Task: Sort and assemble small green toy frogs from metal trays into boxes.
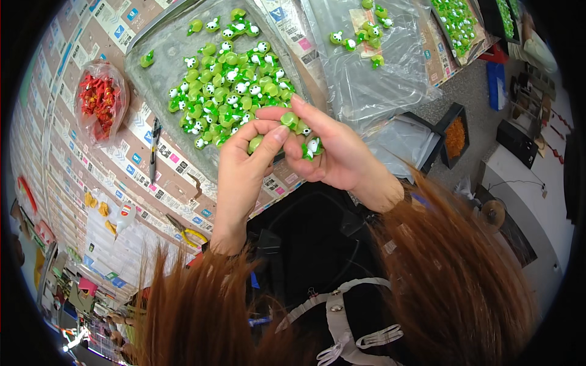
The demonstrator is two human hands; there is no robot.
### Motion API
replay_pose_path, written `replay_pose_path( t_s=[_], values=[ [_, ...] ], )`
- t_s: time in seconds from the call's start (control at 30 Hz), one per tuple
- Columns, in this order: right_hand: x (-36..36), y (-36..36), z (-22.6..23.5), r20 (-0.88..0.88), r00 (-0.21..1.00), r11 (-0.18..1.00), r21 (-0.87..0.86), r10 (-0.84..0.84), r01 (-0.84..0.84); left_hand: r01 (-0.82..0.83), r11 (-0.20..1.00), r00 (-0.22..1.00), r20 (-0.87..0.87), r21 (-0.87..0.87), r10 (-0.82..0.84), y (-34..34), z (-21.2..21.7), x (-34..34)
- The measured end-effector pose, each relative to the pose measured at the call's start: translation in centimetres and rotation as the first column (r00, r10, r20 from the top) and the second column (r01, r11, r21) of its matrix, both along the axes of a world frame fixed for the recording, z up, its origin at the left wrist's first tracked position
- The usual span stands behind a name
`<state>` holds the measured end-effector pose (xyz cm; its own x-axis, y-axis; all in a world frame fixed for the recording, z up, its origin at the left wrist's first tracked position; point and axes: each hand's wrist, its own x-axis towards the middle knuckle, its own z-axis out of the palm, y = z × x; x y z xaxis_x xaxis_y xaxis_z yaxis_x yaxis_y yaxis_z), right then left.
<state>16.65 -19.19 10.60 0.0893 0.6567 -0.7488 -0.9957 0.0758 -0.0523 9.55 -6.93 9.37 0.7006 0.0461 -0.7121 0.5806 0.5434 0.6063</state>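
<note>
Both hands meet over the near edge of a grey tray (146,82) heaped with small green and white figurines (232,76). My left hand (244,161) is closed, its thumb and forefinger pinched at a round green figurine (289,120) held between the two hands. Another rounded green figurine (256,143) shows under the left fingers. My right hand (342,155) is curled palm up, its thumb extended along the held figurine. A green and white figurine (312,148) rests in its bent fingers. Fingers partly hide these pieces.
A clear bag of red pieces (99,105) lies left of the tray, near a black pen (155,149). Yellow-handled pliers (189,232) and a white glue bottle (126,213) are nearer. Clear plastic sheeting (378,79) with several figurines lies right; a black bin of orange bits (455,137) stands beyond.
</note>
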Motion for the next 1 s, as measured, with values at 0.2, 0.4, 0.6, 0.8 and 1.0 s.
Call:
replay_pose_path(
  t_s=[0.2,0.4,0.6,0.8,1.0],
  values=[
    [-0.2,0.8,0.8,0.059,0.998,0.994,-0.106,0.028,-0.021,-0.117,0.987,0.993,-0.019,-0.106,0.116,0.1,0.4,-0.3],
    [-0.4,0.4,0.3,0.081,0.997,1.000,-0.025,-0.015,0.017,-0.238,0.970,0.971,-0.020,-0.051,0.238,0.1,0.9,-0.5],
    [-0.7,0.7,-0.1,0.070,0.994,0.989,0.127,-0.084,0.075,-0.280,0.752,0.960,0.162,0.596,0.228,1.5,0.8,-0.6],
    [-1.2,0.3,0.0,0.527,0.848,0.998,-0.045,0.056,-0.039,-0.190,0.936,0.978,0.135,0.297,0.156,0.6,1.2,-0.5],
    [-2.3,0.8,0.0,0.923,0.262,0.957,-0.290,0.283,-0.013,-0.234,0.965,0.962,0.112,-0.121,0.247,0.3,1.5,-0.8]
  ],
)
